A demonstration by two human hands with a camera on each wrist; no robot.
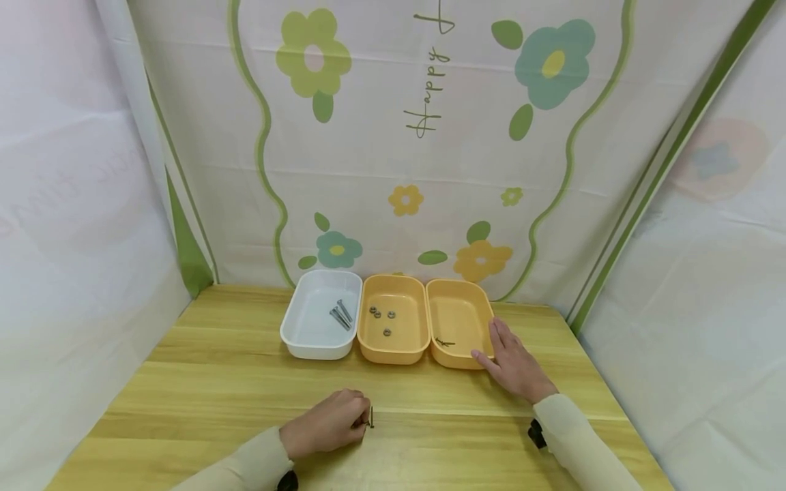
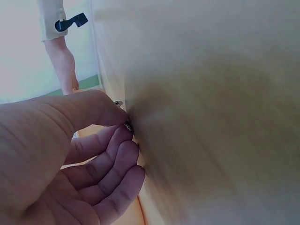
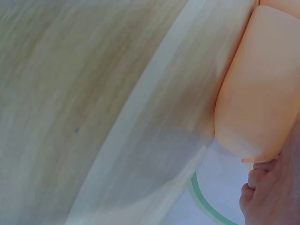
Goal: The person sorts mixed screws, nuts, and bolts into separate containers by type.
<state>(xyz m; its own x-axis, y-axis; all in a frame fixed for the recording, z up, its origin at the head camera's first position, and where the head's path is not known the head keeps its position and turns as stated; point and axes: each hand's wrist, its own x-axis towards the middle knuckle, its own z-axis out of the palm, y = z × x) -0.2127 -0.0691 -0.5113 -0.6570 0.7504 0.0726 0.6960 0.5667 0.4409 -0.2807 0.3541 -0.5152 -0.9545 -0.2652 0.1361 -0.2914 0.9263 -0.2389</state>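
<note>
My left hand [image 1: 328, 421] is low over the table, pinching a small screw [image 1: 371, 417] between thumb and forefinger. In the left wrist view, a bit of screw thread [image 2: 128, 125] shows at the fingertips, with a screw head [image 2: 118, 103] just above the thumb; whether both belong to one screw I cannot tell. My right hand [image 1: 516, 365] rests on the right-hand yellow tray [image 1: 460, 310], thumb at its front rim and fingers along its right side. Several small dark screws [image 1: 445, 342] lie inside that tray, near its front left.
A white tray [image 1: 310, 348] on the left has large bolts [image 1: 340, 317] in it. Between the other two, a middle yellow tray [image 1: 393, 356] holds several nuts [image 1: 391, 315]. The trays stand side by side on the wooden table [image 1: 215, 382], before a flowered cloth [image 1: 368, 157].
</note>
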